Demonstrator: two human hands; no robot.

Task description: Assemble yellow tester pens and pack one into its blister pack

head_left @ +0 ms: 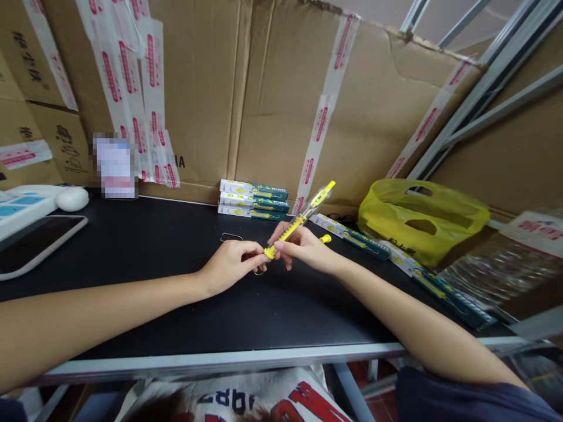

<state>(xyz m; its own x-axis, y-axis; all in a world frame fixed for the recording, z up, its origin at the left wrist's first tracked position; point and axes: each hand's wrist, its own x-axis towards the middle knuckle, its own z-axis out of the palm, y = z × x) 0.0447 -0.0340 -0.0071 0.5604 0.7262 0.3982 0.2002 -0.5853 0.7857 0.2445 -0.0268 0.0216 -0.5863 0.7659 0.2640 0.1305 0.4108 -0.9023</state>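
Both of my hands meet over the middle of the black tabletop (145, 275). My right hand (303, 249) grips a yellow and clear pen-like tool (301, 218) that points up and away to the right. My left hand (231, 265) pinches the tool's lower yellow tip. A small metal ring shows just under my left fingers. A small yellow cap (325, 238) lies just beyond my right hand.
Three stacked green-and-white boxes (254, 199) lie at the back, more boxes (440, 287) run along the right edge. A yellow plastic bag (422, 220) sits right. A tablet (35, 243), a white device (73, 198) and a wire clip (231, 237) lie left. Cardboard walls stand behind.
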